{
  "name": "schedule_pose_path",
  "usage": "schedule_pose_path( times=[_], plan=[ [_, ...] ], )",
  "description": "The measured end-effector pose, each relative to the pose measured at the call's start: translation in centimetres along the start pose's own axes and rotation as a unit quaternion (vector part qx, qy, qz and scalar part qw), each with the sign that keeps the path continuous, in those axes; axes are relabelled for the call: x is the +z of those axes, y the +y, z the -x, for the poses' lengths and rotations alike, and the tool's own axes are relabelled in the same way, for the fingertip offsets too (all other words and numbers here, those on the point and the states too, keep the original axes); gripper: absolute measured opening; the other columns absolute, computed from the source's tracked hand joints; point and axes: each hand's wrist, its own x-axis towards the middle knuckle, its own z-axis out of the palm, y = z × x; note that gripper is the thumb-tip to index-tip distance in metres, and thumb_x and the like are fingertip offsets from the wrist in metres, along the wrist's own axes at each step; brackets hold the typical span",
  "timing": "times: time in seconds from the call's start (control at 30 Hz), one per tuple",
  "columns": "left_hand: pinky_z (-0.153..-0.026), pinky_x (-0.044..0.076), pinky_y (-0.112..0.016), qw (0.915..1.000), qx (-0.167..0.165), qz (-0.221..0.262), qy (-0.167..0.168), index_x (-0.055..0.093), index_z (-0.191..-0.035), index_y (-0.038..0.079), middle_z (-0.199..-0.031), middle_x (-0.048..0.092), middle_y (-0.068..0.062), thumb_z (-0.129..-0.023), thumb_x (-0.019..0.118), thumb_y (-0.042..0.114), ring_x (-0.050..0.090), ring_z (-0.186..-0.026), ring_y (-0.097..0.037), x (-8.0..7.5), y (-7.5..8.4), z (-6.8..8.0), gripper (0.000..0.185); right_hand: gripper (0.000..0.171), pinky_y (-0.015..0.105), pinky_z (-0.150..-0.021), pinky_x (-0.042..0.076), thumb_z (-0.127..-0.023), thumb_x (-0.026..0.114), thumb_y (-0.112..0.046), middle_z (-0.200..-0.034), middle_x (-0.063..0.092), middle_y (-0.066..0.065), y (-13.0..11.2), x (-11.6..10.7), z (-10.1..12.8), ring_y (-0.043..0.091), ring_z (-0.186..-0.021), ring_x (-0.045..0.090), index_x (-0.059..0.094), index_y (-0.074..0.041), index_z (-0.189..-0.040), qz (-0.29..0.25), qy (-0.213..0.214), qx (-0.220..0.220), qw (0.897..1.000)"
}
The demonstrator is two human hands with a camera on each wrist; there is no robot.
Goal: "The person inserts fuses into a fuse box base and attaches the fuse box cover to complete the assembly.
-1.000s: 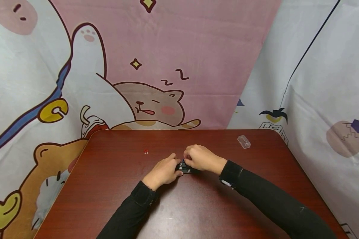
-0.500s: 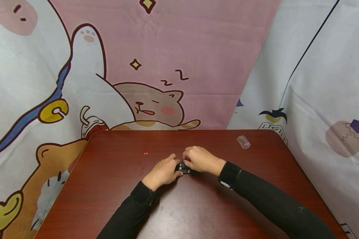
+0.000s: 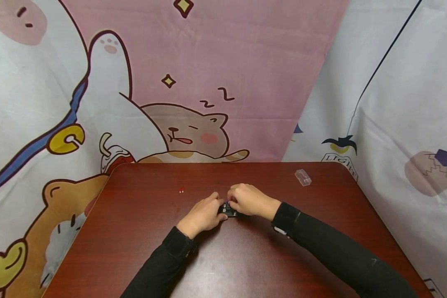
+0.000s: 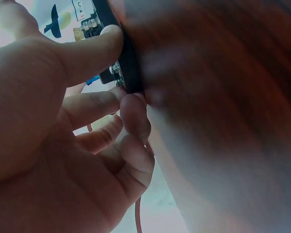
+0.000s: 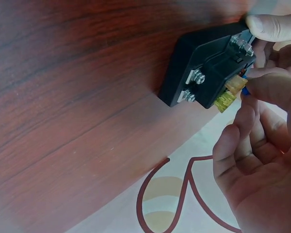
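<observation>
While the left hand (image 3: 203, 214) grips the black fuse holder (image 5: 203, 65), the right hand (image 3: 247, 200) pinches its yellow fuse (image 5: 230, 93)

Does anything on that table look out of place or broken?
Nothing looks damaged or spilled. Both hands work on a small black block with a yellow piece in it. A clear plastic piece and tiny red bits lie apart.

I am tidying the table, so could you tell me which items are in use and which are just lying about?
In use: black fuse block, yellow fuse, left hand, right hand.
Lying about: clear plastic cover, small red pieces.
</observation>
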Motion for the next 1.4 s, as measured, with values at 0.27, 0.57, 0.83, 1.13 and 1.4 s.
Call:
schedule_pose_path(
  times=[0.27, 0.57, 0.83, 1.13, 1.4],
  plan=[
    [-0.083, 0.058, -0.045, 1.0000, 0.004, 0.000, 0.005, 0.077, -0.132, 0.007, -0.114, 0.059, -0.007, -0.100, 0.084, 0.035, 0.062, -0.087, -0.021, -0.02, 0.00, 0.04, 0.042, 0.008, 0.026, -0.069, 0.052, -0.100, 0.079, -0.018, -0.087, 0.068, -0.007, 0.07, -0.13, -0.21, 0.006, -0.077, 0.060, 0.079, -0.017, -0.092, -0.002, 0.003, -0.006, 1.000],
    [-0.081, 0.057, -0.044, 1.0000, -0.002, 0.001, 0.002, 0.077, -0.132, 0.009, -0.111, 0.058, -0.006, -0.100, 0.084, 0.035, 0.061, -0.086, -0.020, 0.11, -0.03, 0.02, 0.042, 0.012, 0.027, -0.068, 0.050, -0.099, 0.078, -0.016, -0.086, 0.067, -0.006, 0.05, -0.24, -0.64, 0.008, -0.076, 0.058, 0.076, -0.016, -0.088, -0.018, -0.017, -0.007, 1.000],
    [-0.080, 0.057, -0.043, 1.0000, 0.001, 0.001, 0.003, 0.078, -0.127, 0.009, -0.111, 0.058, -0.005, -0.100, 0.084, 0.035, 0.059, -0.085, -0.019, 0.16, -0.06, -0.09, 0.038, 0.011, 0.028, -0.068, 0.050, -0.097, 0.078, -0.012, -0.084, 0.068, -0.005, -0.01, -0.33, -0.74, 0.010, -0.075, 0.059, 0.076, -0.015, -0.086, -0.020, -0.019, -0.006, 1.000],
    [-0.080, 0.057, -0.044, 1.0000, -0.006, 0.000, -0.005, 0.078, -0.130, 0.010, -0.112, 0.058, -0.005, -0.101, 0.084, 0.037, 0.060, -0.086, -0.019, 0.07, -0.05, -0.17, 0.040, 0.011, 0.029, -0.071, 0.052, -0.099, 0.079, -0.013, -0.086, 0.069, -0.006, -0.17, -0.15, -0.61, 0.009, -0.076, 0.059, 0.077, -0.015, -0.088, -0.018, -0.019, 0.011, 1.000],
    [-0.081, 0.058, -0.044, 1.0000, -0.008, -0.001, -0.002, 0.077, -0.131, 0.010, -0.113, 0.058, -0.005, -0.101, 0.084, 0.036, 0.062, -0.087, -0.020, 0.11, -0.02, -0.06, 0.041, 0.009, 0.030, -0.073, 0.054, -0.102, 0.078, -0.017, -0.087, 0.069, -0.004, -0.58, 0.26, -0.07, 0.008, -0.077, 0.059, 0.081, -0.014, -0.094, -0.004, 0.001, 0.027, 1.000]
  ],
)
